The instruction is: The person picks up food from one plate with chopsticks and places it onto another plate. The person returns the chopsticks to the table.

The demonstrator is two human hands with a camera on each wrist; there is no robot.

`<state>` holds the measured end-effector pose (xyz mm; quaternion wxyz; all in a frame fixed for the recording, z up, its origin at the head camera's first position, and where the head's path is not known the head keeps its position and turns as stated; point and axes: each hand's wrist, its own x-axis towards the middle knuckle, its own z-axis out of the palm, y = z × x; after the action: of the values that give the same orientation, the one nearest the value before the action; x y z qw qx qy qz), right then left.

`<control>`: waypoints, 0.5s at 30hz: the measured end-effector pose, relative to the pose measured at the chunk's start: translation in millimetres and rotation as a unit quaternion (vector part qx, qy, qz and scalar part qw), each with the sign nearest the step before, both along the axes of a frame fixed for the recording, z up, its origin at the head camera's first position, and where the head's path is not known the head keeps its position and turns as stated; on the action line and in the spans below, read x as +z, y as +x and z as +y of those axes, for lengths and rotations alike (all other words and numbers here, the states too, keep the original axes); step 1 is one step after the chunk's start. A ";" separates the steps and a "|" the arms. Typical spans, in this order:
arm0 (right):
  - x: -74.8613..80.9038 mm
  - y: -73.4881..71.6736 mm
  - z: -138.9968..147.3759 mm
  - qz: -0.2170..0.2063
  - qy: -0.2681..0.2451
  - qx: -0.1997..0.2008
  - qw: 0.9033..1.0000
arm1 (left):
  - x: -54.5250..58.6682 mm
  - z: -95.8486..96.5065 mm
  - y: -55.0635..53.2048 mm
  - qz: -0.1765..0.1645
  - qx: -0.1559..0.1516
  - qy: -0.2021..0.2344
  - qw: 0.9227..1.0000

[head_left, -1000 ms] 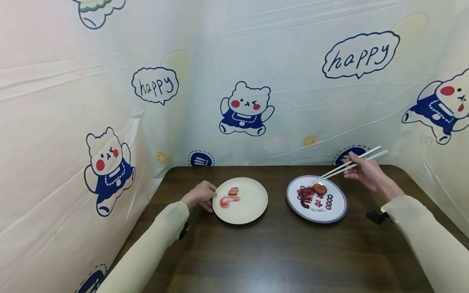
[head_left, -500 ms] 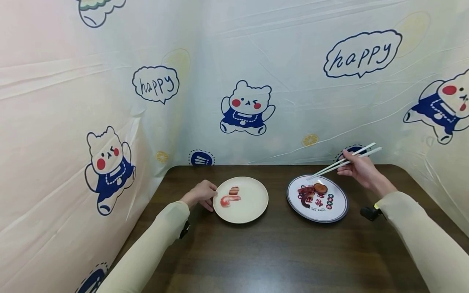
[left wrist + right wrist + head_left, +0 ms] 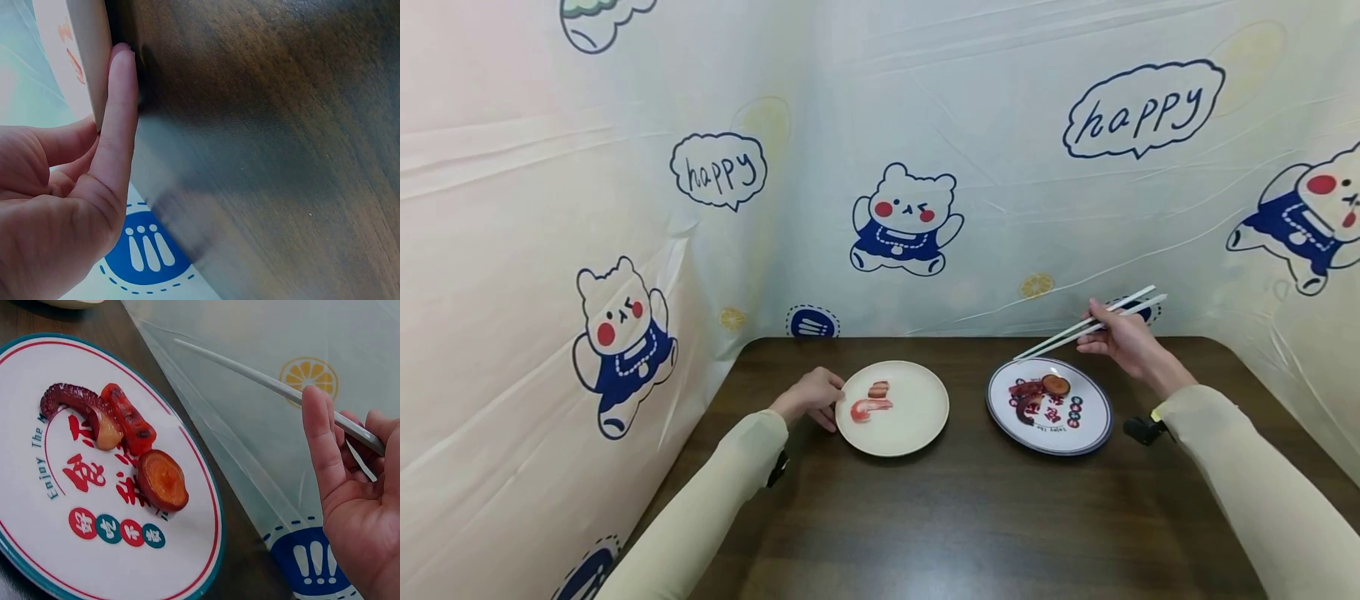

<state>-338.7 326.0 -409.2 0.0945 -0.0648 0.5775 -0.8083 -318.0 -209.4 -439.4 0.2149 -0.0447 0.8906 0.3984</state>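
My left hand point(image 3: 811, 397) pinches the left rim of a cream plate point(image 3: 917, 412), thumb on top and fingers below. On this plate lie a pink shrimp point(image 3: 877, 406) and a small striped piece of meat point(image 3: 878, 389). White chopsticks point(image 3: 250, 375) are in my right hand point(image 3: 1123, 337), nothing between their tips. The tips point left, over the far rim of a printed plate point(image 3: 125, 569). That plate carries a dark red octopus tentacle point(image 3: 69, 399), a red sausage-like piece point(image 3: 128, 419) and a round brown mushroom-like cap point(image 3: 162, 480).
Both plates rest side by side on a dark wooden table point(image 3: 955, 517), with a gap between them. A pale curtain point(image 3: 1000, 225) with bear prints hangs behind the table's far edge and along its sides.
My right hand has moved left and slightly farther away, carrying the chopstick tips from above the printed plate's food to its far rim. The left hand, plates and food have stayed put.
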 end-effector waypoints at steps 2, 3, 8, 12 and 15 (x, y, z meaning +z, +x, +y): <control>0.5 -0.6 -3.6 -0.004 0.006 -0.003 1.000 | -0.2 -0.2 0.8 -0.001 0.001 0.000 1.000; 0.7 -0.9 -5.3 -0.006 0.008 -0.005 1.000 | -0.3 -0.3 1.3 -0.001 0.001 0.000 1.000; 1.8 -4.8 -11.3 -0.009 0.012 -0.004 1.000 | 0.3 0.1 2.4 0.001 0.001 0.003 1.000; 2.7 -8.0 -15.3 -0.001 0.013 0.008 1.000 | 1.2 0.4 2.9 0.003 0.000 0.003 1.000; 2.1 -9.3 -19.4 -0.001 0.014 0.017 1.000 | 0.6 0.1 2.9 0.003 0.000 0.005 1.000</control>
<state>-348.0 306.7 -407.2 0.1100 -0.0724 0.5871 -0.7987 -315.1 -209.3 -438.7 0.2127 -0.0422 0.8893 0.4026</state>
